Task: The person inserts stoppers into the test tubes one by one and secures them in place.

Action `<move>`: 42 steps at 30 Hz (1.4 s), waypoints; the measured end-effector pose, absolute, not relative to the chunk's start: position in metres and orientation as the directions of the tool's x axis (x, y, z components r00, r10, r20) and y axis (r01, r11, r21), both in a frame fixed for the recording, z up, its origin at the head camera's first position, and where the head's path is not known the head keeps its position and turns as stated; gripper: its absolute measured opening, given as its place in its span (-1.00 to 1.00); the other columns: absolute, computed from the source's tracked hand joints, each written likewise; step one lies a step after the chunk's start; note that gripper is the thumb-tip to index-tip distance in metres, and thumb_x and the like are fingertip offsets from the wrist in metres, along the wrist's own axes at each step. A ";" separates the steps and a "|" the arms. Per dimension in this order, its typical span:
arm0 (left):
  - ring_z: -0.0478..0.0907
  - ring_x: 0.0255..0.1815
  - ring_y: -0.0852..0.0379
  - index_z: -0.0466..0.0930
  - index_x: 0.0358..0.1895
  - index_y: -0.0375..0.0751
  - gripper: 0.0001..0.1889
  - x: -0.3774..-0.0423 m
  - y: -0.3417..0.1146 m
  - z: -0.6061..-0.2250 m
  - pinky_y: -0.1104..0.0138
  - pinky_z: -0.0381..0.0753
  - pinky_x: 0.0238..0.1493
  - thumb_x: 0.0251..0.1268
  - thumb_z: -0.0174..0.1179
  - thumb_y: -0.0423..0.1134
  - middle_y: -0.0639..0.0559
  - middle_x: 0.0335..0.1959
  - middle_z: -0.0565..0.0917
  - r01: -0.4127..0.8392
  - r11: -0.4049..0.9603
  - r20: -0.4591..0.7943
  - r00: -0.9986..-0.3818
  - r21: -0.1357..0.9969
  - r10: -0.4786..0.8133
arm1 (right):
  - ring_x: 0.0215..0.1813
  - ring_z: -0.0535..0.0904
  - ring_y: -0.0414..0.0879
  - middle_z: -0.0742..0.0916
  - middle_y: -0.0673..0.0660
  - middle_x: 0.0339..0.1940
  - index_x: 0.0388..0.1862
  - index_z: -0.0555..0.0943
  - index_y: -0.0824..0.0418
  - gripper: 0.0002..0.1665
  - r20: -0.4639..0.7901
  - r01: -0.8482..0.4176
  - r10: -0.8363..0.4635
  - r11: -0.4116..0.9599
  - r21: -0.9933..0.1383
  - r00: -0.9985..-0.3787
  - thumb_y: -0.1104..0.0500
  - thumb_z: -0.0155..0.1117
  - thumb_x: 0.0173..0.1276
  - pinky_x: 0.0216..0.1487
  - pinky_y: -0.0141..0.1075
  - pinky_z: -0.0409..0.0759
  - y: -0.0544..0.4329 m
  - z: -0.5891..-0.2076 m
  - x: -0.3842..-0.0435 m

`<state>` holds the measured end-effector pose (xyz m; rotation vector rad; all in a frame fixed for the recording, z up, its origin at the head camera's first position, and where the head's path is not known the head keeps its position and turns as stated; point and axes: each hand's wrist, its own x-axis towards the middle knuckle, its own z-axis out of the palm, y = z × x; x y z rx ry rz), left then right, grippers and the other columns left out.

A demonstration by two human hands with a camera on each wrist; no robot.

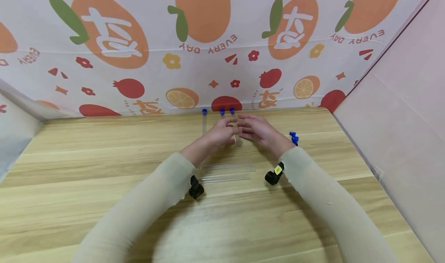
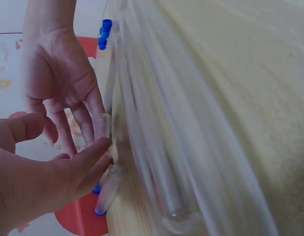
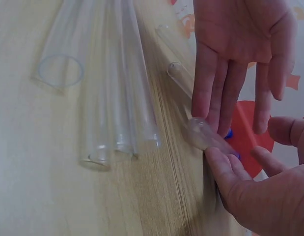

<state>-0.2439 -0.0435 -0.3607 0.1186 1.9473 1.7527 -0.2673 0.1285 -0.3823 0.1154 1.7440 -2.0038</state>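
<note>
spreads the left grip (image 1: 221, 133) and right grip (image 1: 260, 131), with fingers extended, to either side of a clear blue-capped tube (image 1: 238, 140) toward the far edge of the surface (image 1: 69, 170). shows two more see-through capped tubes (image 1: 204, 124) leftward, crosswise clear tubes (image 1: 226, 178) nearer, loose blue caps (image 1: 295, 139) rightward.

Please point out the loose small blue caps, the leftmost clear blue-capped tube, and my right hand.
Loose small blue caps (image 1: 295, 138), head view: on the middle cap.
Leftmost clear blue-capped tube (image 1: 204, 124), head view: on its body.
Right hand (image 1: 260, 131), head view: back of hand.
</note>
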 end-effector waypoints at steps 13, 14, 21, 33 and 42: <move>0.31 0.44 -0.14 0.11 0.55 -0.17 -0.37 -0.235 -0.045 -0.356 0.03 0.38 0.42 0.50 0.08 -0.29 -0.28 0.50 0.21 -0.235 0.181 -0.289 -0.872 0.955 0.394 | 0.41 0.44 0.07 0.47 0.18 0.44 0.52 0.30 0.12 -0.43 -0.344 0.384 -0.274 -0.110 -0.917 -0.898 0.22 0.04 0.58 0.42 -0.09 0.43 0.135 -0.383 -0.259; 0.31 0.44 -0.15 0.12 0.55 -0.15 -0.37 -0.233 -0.047 -0.355 0.04 0.39 0.42 0.50 0.09 -0.28 -0.28 0.51 0.20 -0.232 0.175 -0.284 -0.872 0.957 0.398 | 0.43 0.42 0.07 0.45 0.19 0.45 0.53 0.30 0.12 -0.43 -0.341 0.382 -0.270 -0.118 -0.917 -0.901 0.22 0.05 0.58 0.45 -0.08 0.40 0.137 -0.383 -0.257; 0.43 0.37 -0.14 0.11 0.55 -0.09 -0.41 -0.211 -0.076 -0.338 0.08 0.49 0.34 0.55 0.06 -0.25 -0.21 0.42 0.35 -0.164 0.097 -0.191 -0.851 0.982 0.489 | 0.39 0.43 0.07 0.43 0.21 0.45 0.52 0.27 0.22 -0.41 -0.219 0.255 -0.211 -0.162 -0.953 -0.953 0.25 0.06 0.55 0.47 -0.06 0.35 0.157 -0.369 -0.238; 0.60 0.14 -0.09 0.31 0.45 -0.12 -0.52 -0.173 -0.121 -0.329 -0.06 0.59 0.19 0.54 0.06 -0.26 -0.16 0.19 0.58 0.101 0.179 -0.016 -0.831 0.979 0.556 | 0.27 0.51 0.01 0.58 0.08 0.20 0.37 0.44 0.20 -0.50 0.054 -0.049 -0.075 -0.065 -0.997 -0.996 0.19 0.22 0.49 0.19 -0.27 0.62 0.198 -0.348 -0.211; 0.63 0.05 -0.05 0.38 0.40 -0.18 -0.56 -0.169 -0.142 -0.330 0.01 0.65 0.12 0.53 0.09 -0.26 -0.14 0.12 0.63 0.249 0.318 0.029 -0.826 0.915 0.562 | 0.11 0.57 -0.09 0.65 0.10 0.15 0.23 0.57 0.20 -0.60 0.236 -0.223 -0.002 0.333 -0.916 -0.972 0.15 0.24 0.46 0.05 -0.41 0.62 0.206 -0.356 -0.209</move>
